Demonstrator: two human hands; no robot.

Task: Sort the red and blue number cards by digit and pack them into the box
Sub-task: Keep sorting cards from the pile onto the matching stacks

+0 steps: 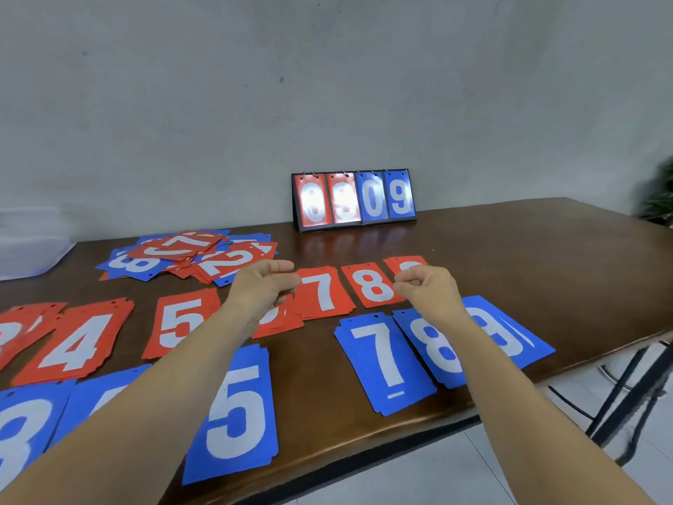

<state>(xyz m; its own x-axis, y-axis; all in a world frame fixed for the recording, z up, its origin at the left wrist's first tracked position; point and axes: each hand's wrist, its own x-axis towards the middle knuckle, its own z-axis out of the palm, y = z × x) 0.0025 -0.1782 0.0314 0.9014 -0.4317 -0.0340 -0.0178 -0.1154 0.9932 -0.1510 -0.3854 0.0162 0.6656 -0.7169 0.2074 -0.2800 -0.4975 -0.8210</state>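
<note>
Two rows of sorted cards: red stacks [324, 293] along the far row, blue stacks [382, 362] nearer me, digits rising from left to right.
Unsorted pile: red and blue cards heaped together [189, 255], far left, beyond the rows.
How they should handle: thin, light, fairly stiff sheets, I judge, and likely to slide on polished wood. I would square a stack and pinch it across both long edges.
Left hand: hovers [262, 286] above the red row beside the 7, fingers loosely curled, thumb out, holding nothing.
Right hand: hovers [428, 289] between the red 8 and 9, fingers loosely curled, holding nothing.
Box: pale, translucent, blurred [29, 242], at the far left edge.
Table: dark glossy wood [510, 256].
Scoreboard stand: upright [355, 198] by the back wall, reading 0 9 0 9.
</note>
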